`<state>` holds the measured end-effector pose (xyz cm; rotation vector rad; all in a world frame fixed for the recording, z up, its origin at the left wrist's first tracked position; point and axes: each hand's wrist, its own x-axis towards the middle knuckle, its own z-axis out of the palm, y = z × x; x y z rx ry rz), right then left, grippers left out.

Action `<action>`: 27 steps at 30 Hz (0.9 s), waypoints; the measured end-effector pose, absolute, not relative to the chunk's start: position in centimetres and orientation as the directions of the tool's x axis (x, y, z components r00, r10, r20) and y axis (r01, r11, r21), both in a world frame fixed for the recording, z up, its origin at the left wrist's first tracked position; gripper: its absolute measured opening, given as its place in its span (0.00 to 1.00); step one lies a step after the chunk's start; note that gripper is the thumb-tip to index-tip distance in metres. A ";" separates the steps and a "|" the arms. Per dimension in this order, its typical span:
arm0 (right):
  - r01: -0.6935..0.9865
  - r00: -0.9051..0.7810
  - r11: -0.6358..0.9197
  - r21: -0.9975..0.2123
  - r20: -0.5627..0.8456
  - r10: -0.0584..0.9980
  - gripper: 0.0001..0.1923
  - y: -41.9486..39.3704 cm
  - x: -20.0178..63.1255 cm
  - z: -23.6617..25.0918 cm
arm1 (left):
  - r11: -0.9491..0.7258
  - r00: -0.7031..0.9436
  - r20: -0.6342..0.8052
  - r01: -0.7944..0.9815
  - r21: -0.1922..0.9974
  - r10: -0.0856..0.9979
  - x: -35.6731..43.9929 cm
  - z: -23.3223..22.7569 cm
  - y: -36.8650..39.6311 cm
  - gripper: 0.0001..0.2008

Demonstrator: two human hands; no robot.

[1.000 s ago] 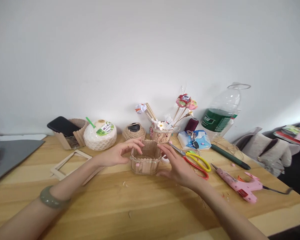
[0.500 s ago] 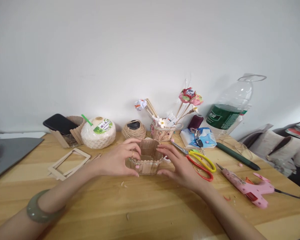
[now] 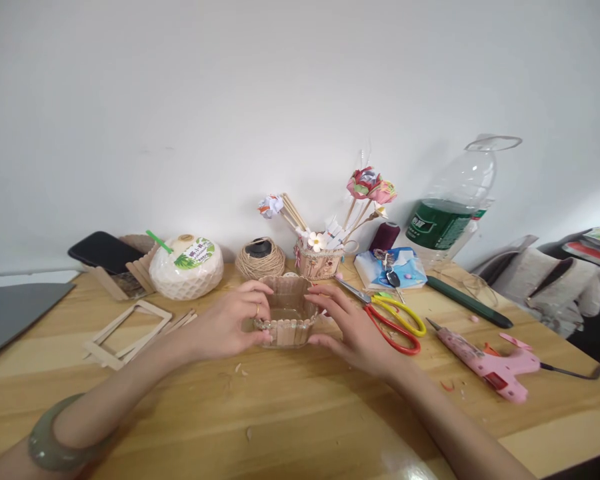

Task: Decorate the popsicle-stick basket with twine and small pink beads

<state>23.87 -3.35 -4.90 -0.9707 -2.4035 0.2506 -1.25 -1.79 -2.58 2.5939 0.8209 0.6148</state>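
The hands [image 3: 229, 325] [image 3: 361, 333] partly hide the basket [image 3: 291, 335], the picture's edge crops the gray mat [image 3: 17, 323] at its nine o'clock, and the bottle [image 3: 443, 223] at two o'clock has unreadable fine print.

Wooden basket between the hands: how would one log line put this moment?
basket: upright on table; left hand: curved at left end; right hand: curved at right end; glue gun: lying farther right

Small open-topped box of wooden sticks [image 3: 291, 335], scalloped rim, upright, on table [image 3: 300, 427]
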 end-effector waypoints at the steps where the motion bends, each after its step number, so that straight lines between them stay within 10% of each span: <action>1: 0.592 -0.599 0.723 -0.357 0.404 0.691 0.25 -3.4 23.9 -4.9 | -0.766 0.741 0.276 0.470 0.440 0.613 -1.2 -2.4 -1.9 0.03; 11: 0.597 -0.592 0.719 -0.357 0.409 0.695 0.24 -3.3 23.8 -5.0 | -0.833 0.739 0.400 0.408 0.375 0.542 -2.2 -1.2 -2.0 0.10; 27: 0.615 -0.604 0.733 -0.289 0.426 0.674 0.24 -3.2 24.1 -5.2 | -0.886 0.833 0.515 0.379 -0.267 0.202 -1.8 -1.1 -2.7 0.05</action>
